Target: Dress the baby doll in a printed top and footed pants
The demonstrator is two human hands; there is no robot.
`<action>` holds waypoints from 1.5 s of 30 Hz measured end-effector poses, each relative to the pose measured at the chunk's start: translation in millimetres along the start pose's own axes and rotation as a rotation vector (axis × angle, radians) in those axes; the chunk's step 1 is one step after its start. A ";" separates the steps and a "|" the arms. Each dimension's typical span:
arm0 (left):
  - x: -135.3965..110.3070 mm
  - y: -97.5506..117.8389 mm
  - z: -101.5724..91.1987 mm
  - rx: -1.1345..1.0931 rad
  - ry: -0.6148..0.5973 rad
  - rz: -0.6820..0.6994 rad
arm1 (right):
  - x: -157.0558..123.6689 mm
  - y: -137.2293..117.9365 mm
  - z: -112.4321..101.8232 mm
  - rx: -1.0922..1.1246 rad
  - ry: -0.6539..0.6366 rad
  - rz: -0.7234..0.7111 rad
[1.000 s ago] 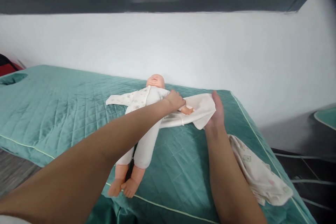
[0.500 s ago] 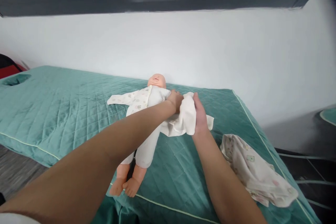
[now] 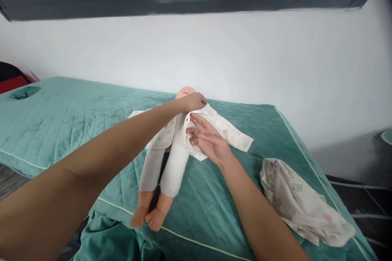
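Note:
A baby doll [image 3: 171, 159] in white leggings lies on its back on the green quilted bed [image 3: 67, 114], feet toward me. A white printed jacket [image 3: 228, 132] is partly on it, one side spread to the right. My left hand [image 3: 193, 101] reaches over the doll's chest and pinches the jacket's collar near the neck; it hides most of the doll's head. My right hand [image 3: 208, 140] lies palm up with fingers spread on the jacket's right panel, beside the doll's torso.
A second crumpled printed garment [image 3: 303, 204] lies near the bed's right edge. A white wall runs behind the bed, with a dark window frame above. The bed has a face hole [image 3: 24, 91] at far left. Dark floor shows at right.
My right hand folded the jacket's right side over the doll's arm, then let go and opened. My left hand moved from the doll's arm up to the collar.

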State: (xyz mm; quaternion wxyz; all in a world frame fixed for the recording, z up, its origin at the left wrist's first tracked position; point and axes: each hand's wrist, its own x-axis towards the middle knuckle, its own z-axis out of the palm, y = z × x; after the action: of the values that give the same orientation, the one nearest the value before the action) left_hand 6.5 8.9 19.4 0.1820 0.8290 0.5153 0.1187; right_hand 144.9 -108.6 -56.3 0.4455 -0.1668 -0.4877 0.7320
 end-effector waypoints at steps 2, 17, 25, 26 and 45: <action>-8.9 0.2 -9.0 -0.035 -0.060 -0.010 | -1.6 -2.8 -0.2 0.012 -0.046 0.007; -38.3 -15.1 -11.5 0.350 0.248 -0.151 | -9.8 -10.3 -5.1 -0.144 -0.209 0.039; -82.4 -45.5 10.8 0.369 0.496 -0.052 | -12.0 -19.9 -27.4 -0.337 -0.049 -0.072; -95.5 -52.0 17.9 0.327 0.537 -0.024 | -10.4 -16.4 -30.0 -0.371 -0.009 -0.116; -235.8 -93.0 103.1 -0.226 0.472 -0.188 | 4.9 23.3 -5.6 -1.193 0.288 -0.221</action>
State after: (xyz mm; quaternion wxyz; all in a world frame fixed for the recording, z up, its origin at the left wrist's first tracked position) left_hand -133.2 -183.7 -115.6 0.1583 0.7016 0.6015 0.3477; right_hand 134.6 -104.5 -78.0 0.4101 -0.4326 -0.7619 0.2533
